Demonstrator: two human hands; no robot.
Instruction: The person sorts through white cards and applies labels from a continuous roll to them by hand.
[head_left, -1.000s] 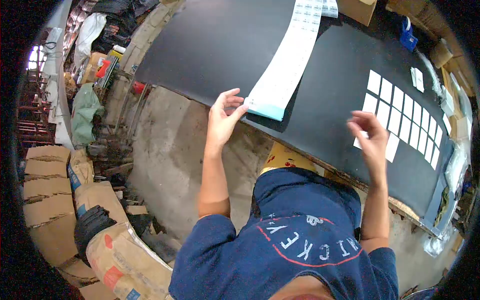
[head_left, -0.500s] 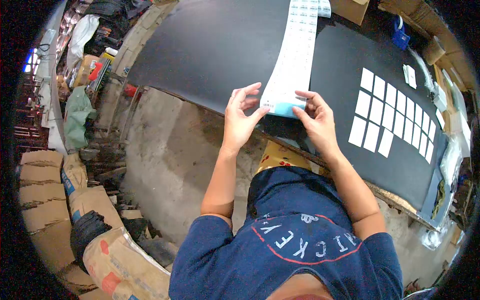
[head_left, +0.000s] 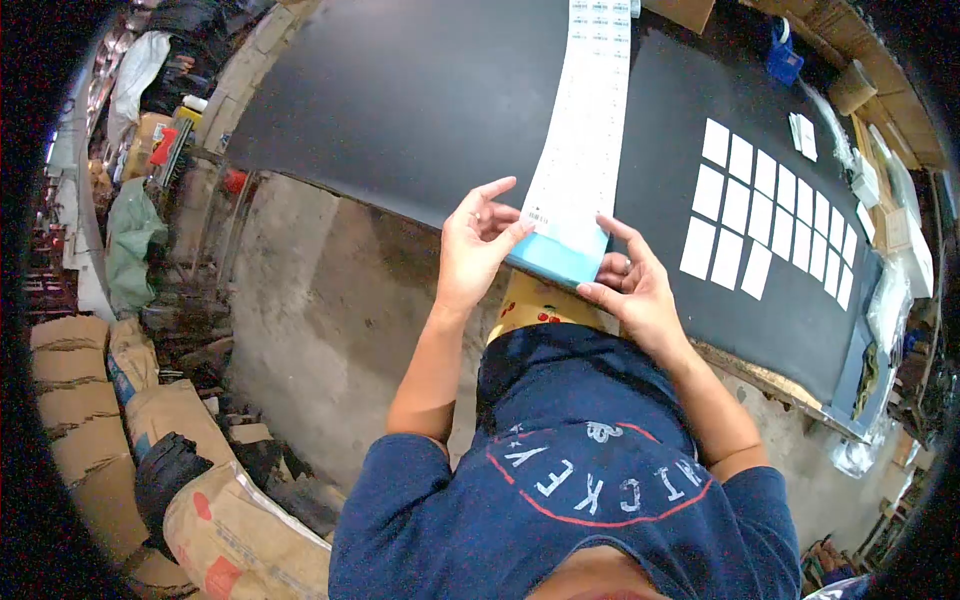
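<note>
A long strip of white printed labels (head_left: 585, 140) runs down from the far edge of the black table toward me. Its near end shows bare light-blue backing paper (head_left: 562, 258), which hangs past the table's front edge. My left hand (head_left: 472, 245) has its thumb on the strip's left edge, beside a small barcode, with the index finger stretched away above. My right hand (head_left: 640, 295) pinches the right edge of the blue backing between thumb and fingers. Part of each hand's fingers is hidden behind the strip.
Rows of white cards (head_left: 753, 215) lie on the black table (head_left: 420, 110) to the right. A blue tape dispenser (head_left: 785, 65) and a cardboard box (head_left: 685, 12) are at the back. Flattened cardboard (head_left: 75, 400) and printed sacks (head_left: 240, 530) fill the lower left.
Both hands have come nearer to me, drawing the strip along. More blue backing shows at its near end, and the right hand has shifted lower on its edge.
</note>
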